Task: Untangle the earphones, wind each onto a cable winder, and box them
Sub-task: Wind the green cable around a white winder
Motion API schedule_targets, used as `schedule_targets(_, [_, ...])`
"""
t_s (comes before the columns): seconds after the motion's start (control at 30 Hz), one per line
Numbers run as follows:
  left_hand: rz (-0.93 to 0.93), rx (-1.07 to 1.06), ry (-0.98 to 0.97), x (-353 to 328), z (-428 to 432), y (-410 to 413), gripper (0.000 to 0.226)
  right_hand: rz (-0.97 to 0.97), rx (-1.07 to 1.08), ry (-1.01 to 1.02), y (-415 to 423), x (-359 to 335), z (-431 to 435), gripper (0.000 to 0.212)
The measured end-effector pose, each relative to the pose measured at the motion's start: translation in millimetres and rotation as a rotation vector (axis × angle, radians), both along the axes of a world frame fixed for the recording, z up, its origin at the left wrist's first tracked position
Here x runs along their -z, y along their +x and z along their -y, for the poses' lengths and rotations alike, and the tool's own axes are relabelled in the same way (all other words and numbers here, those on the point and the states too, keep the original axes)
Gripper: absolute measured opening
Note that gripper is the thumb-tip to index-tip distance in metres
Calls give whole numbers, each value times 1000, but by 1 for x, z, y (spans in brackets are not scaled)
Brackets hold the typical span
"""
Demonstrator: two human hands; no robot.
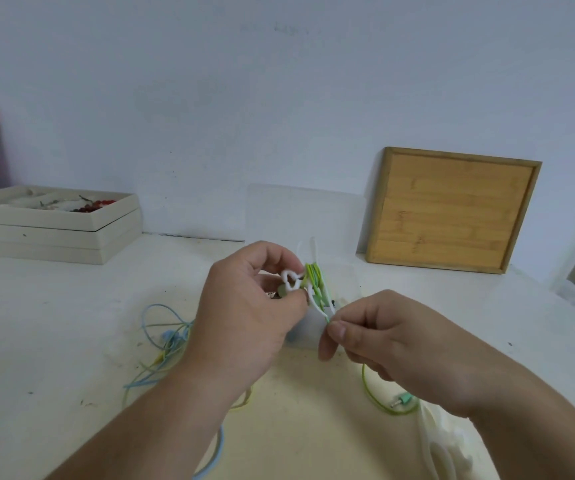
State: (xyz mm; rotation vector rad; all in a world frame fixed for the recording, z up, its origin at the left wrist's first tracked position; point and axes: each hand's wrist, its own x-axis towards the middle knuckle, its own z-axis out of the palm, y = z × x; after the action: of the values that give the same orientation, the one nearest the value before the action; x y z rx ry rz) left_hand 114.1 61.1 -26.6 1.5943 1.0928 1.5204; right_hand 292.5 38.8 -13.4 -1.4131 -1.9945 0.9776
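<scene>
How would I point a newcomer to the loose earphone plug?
From the bamboo tray leaning on the wall, drop to the right hand. Just below its wrist lies the plug: mint sleeve, metal tip, ending the green cable, unlike the blue tangle far left.

Cables (pixel 170 339) lie front left, stacked trays (pixel 54 233) behind, board (pixel 452 209) leaning back right

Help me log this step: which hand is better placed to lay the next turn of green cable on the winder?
Right, probably. The right hand pinches the green cable just below the white winder; the left hand is busy gripping that winder.
</scene>
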Motion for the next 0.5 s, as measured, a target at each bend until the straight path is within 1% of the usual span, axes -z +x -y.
schedule_targets(0.17, [-58,-15,44,-3,2,-2,29,-71,-17,-17,3,-3,1,39])
schedule_targets(0.27, [-90,-32,49,-1,3,0,29,-124,-79,-58,0,-3,3,38])
schedule_targets(0.4, [-125,6,70,2,6,4,32,-132,-172,-32,-7,-4,7,36])
schedule_targets(0.5, [-198,11,86,4,6,5,32,-161,-156,15,-5,-7,8,35])
